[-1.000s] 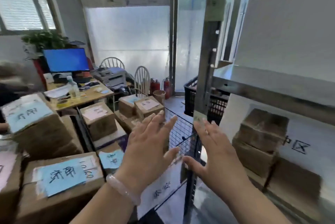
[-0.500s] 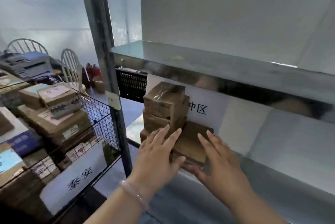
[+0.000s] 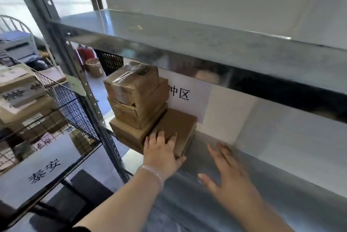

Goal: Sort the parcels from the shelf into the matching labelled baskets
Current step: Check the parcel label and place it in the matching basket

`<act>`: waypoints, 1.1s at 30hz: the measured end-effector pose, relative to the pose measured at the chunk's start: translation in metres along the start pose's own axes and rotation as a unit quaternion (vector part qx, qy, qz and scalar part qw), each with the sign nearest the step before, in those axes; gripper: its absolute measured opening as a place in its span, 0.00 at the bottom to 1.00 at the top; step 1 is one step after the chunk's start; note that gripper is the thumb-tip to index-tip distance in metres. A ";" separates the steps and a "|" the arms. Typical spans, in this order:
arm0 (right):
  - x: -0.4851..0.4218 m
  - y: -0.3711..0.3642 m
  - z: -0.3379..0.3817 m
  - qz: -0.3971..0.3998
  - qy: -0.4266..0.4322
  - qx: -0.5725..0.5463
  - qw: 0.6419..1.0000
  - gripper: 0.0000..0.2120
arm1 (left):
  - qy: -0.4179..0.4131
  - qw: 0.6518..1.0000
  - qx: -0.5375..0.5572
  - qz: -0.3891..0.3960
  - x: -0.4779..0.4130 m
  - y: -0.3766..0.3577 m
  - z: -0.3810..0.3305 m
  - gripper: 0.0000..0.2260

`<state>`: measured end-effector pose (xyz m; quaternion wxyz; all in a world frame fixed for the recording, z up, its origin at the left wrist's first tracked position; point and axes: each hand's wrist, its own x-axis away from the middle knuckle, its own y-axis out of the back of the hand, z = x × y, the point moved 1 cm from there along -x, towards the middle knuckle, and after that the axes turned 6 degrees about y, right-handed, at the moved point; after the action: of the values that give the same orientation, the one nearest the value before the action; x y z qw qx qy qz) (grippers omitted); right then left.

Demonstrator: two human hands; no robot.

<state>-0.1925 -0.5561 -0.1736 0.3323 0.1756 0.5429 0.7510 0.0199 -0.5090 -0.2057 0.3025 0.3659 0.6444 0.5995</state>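
Right hand [image 3: 227, 177]: open, fingers spread, palm down over the bare lower shelf [image 3: 272, 190]; motion-blurred, contact unclear. Left hand [image 3: 161, 151]: open, fingers flat on the flat parcel [image 3: 177, 124], thumb at its near corner. The parcel lies flat on the shelf, long axis front to back, far end toward the wall sign [image 3: 189, 98]. A three-box stack [image 3: 131, 85] touches its left side.

Four cardboard parcels [image 3: 131, 83] are on the shelving: three in a stack and one flat beside it. Two steel shelf boards [image 3: 206, 44] show. There are two hands, the left hand [image 3: 161, 153] and the right hand [image 3: 229, 173], and one bracelet [image 3: 154, 173]. There is one wire basket [image 3: 71, 104], its boxes [image 3: 22, 89] too crowded to count. There is also one paper sign [image 3: 189, 98], one black crate [image 3: 110, 61], one woven bin [image 3: 93, 66] and one printer [image 3: 16, 46].
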 end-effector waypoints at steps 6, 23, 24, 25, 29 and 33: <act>0.013 -0.004 -0.022 0.021 -0.018 -0.060 0.998 0.38 | 0.053 0.998 0.038 -0.016 0.006 -0.007 -0.015 0.42; -0.004 0.029 0.032 0.035 0.010 -0.299 0.953 0.47 | 0.171 0.490 0.846 0.122 0.117 0.037 0.033 0.23; -0.005 0.029 0.043 0.043 0.021 -0.342 0.939 0.51 | 0.154 0.450 0.872 0.117 0.124 0.042 0.038 0.24; -0.006 0.028 0.054 0.053 0.032 -0.381 0.923 0.53 | 0.139 0.421 0.889 0.113 0.129 0.046 0.043 0.26; -0.010 0.018 0.096 0.104 0.076 -0.491 0.861 0.46 | 0.091 0.382 0.914 0.099 0.151 0.060 0.061 0.25; -0.017 0.008 0.127 0.100 0.111 -0.510 0.847 0.39 | 0.151 0.486 0.859 -0.044 0.172 0.066 0.094 0.23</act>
<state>-0.1035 -0.4804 -0.1204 0.2356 -0.0499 0.0967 0.9657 0.0108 -0.3131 -0.1406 -0.2385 0.3190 0.8904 -0.2202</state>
